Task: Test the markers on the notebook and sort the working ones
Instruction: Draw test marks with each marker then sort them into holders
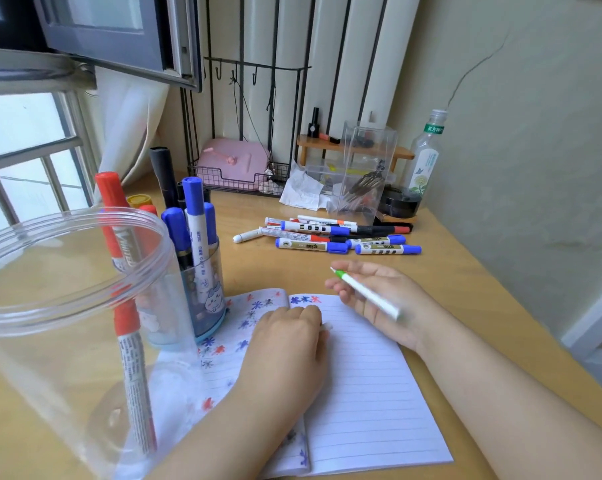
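Your right hand held a green marker over the notebook. Your left hand pressed the page, fingers curled around a small white thing, maybe its cap. You looked ready to test it; next, tip to paper. More markers lay behind on the wooden tabletop, near a window.

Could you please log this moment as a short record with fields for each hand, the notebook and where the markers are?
right hand: holds a green-tipped white marker above the page
left hand: rests on the notebook, a small white piece at its fingertips
notebook: open, right page nearly blank, star marks along the top and left page
loose markers: pile lying on the desk behind
blue cup: upright markers
clear jar: red marker inside
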Demonstrator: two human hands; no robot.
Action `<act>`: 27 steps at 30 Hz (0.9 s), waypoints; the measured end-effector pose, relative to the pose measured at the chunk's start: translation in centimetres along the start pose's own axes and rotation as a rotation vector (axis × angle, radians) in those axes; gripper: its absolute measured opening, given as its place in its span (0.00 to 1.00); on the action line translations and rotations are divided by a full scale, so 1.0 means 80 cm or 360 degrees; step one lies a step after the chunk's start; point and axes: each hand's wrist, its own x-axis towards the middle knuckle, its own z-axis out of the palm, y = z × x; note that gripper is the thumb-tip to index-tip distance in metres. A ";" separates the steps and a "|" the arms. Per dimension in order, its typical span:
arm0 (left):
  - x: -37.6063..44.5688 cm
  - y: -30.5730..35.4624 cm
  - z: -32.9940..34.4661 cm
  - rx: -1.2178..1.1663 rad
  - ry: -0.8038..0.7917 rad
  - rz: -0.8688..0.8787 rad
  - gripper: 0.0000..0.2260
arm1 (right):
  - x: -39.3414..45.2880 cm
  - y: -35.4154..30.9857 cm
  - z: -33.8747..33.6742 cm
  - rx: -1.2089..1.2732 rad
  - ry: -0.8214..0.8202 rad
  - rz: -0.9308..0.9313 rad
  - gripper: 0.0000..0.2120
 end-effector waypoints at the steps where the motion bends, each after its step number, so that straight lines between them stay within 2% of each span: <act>1: 0.000 0.000 0.001 0.0022 0.0031 0.0022 0.06 | 0.007 0.003 0.001 0.0031 -0.0010 -0.0017 0.13; 3: -0.001 0.000 0.005 0.0018 0.0110 0.0051 0.07 | 0.018 0.012 0.003 -0.0010 -0.0003 -0.0075 0.10; 5: -0.002 -0.002 0.007 0.0010 0.0156 0.0082 0.06 | 0.028 0.022 0.003 -0.0249 0.0089 -0.0183 0.05; 8: -0.003 -0.003 0.012 0.0041 0.0149 0.0114 0.06 | 0.036 0.036 0.001 -0.0640 0.0266 -0.0337 0.05; 10: -0.002 -0.005 0.015 0.0075 0.0147 0.0119 0.08 | 0.037 0.039 0.001 -0.0829 0.0282 -0.0379 0.05; 15: -0.005 -0.006 0.018 0.0135 0.0109 0.0138 0.09 | 0.040 0.042 -0.007 -0.1241 0.0444 -0.0511 0.14; 17: -0.005 -0.005 0.018 0.0132 0.0102 0.0131 0.09 | 0.042 0.044 -0.009 -0.1320 0.0495 -0.0538 0.15; 27: -0.005 -0.007 0.019 0.0109 0.0077 0.0081 0.11 | 0.041 0.046 -0.007 -0.1407 0.0421 -0.0545 0.16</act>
